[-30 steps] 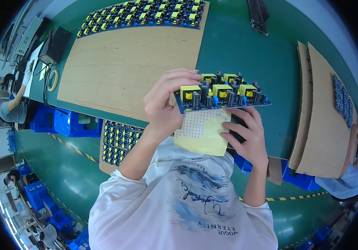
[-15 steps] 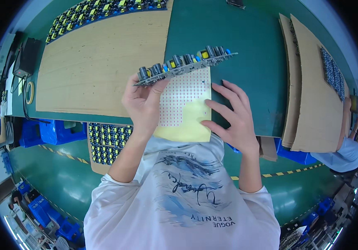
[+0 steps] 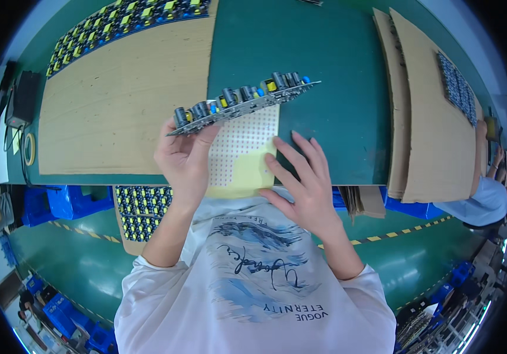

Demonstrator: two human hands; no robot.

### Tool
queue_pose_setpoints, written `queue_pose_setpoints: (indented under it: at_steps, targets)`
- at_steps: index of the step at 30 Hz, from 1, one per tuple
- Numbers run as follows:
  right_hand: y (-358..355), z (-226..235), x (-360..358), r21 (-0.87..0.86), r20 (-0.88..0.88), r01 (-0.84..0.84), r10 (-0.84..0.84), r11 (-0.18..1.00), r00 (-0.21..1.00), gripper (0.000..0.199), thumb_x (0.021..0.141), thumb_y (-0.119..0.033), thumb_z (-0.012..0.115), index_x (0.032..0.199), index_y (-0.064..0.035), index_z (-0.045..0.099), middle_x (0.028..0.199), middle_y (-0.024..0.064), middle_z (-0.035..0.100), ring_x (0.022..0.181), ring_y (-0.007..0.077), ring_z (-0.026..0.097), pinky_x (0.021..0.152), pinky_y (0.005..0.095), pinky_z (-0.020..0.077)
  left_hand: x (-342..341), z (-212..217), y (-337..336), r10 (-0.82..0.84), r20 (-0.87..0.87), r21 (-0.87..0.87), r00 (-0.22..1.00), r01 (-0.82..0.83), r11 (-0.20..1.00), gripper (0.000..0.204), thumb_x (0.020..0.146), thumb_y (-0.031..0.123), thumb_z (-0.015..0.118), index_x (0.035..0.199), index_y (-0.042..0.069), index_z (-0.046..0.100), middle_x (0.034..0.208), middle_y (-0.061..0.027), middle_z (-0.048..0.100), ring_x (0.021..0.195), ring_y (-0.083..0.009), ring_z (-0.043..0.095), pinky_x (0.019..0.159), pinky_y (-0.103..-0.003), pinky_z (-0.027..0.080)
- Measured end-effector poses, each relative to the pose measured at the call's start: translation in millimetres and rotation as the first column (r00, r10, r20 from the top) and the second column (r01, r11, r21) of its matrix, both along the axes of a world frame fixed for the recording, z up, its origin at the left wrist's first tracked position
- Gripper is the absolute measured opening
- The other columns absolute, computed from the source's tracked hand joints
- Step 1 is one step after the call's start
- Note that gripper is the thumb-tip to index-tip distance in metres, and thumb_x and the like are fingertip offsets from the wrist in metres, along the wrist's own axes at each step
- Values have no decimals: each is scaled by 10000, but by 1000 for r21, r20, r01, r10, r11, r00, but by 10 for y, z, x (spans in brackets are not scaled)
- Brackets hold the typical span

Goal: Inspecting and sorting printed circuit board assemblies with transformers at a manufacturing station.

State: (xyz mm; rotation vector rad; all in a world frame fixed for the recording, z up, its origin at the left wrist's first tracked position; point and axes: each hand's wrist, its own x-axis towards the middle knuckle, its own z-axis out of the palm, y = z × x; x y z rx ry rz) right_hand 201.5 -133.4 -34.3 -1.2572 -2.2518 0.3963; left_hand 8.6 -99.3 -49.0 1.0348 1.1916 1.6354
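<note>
My left hand grips the near left end of a long circuit board panel, thumb and fingers pinching its edge. The panel is held tilted above the table, with black cylinders and yellow and blue parts on its upper side. Beneath it is a pale yellow sheet bearing rows of small labels, partly hidden by the panel and my left hand. Part of the sheet's backing has no labels. My right hand has its fingers spread, their tips at the sheet's right edge.
Cardboard covers the table's left, with rows of circuit boards at its far edge. More boards sit below the table edge. Cardboard sheets stand at right, near another person's sleeve. A tape roll lies far left.
The whole view has shifted, so table and cardboard appear farther left. Both hands and the panel appear lower and farther left; the left grip and the spread right fingers look much the same.
</note>
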Motion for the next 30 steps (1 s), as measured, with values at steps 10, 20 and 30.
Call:
queue_pose_setpoints:
  at_steps: [10,20,30]
  targets:
    - [-80,-258,-38,198,-251,58,-6,978,968,265,673,-180,682,886,-49,596,1124,122,518,1137,358,424,919,550,359,159,59,15,65,-72,-120,995,-73,990,194,827,-12,528,995,-106,507,990,-166,600,861,-195,594,789,-310,485]
    - [-300,-276,-88,226,-245,107,-50,968,968,208,704,-138,655,873,-29,603,1132,81,526,1154,320,412,964,513,343,204,-7,-72,0,-89,-25,996,-3,1000,195,860,56,537,983,-90,492,990,-163,587,885,-206,583,791,-311,481]
    - [-191,-213,-99,160,-267,100,-54,982,962,140,698,-145,652,808,-64,618,1119,58,543,1118,299,431,965,484,336,240,10,-36,-10,-70,5,998,11,1000,184,850,60,566,952,-73,491,942,-153,596,846,-196,585,764,-299,479]
